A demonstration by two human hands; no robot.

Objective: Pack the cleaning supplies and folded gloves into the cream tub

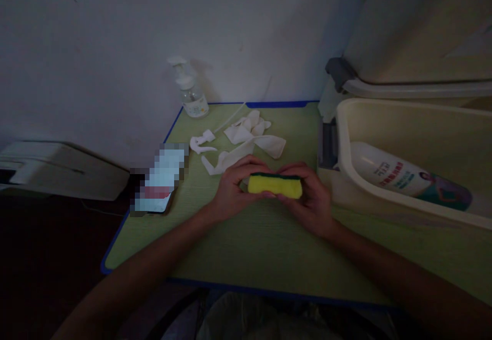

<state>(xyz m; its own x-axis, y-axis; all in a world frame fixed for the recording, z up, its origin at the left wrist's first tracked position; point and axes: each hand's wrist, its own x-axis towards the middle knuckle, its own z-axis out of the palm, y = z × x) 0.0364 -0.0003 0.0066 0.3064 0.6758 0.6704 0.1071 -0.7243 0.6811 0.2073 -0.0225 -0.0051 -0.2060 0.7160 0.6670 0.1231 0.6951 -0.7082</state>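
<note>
I hold a yellow sponge [274, 185] with a dark green scouring top between both hands, just above the green table [246, 248]. My left hand [234, 189] grips its left end, fingers curled over the top. Around the right end my right hand [307, 196] is closed, thumb underneath. Just beyond the hands lie crumpled white gloves [246, 143] on the table.
A clear pump bottle [191, 94] stands at the table's back edge by the wall. A phone [161, 184] lies at the left edge. To the right, a cream plastic basin [415, 120] holds a lying white bottle [407, 176]. A white flat device [57, 171] sits left of the table.
</note>
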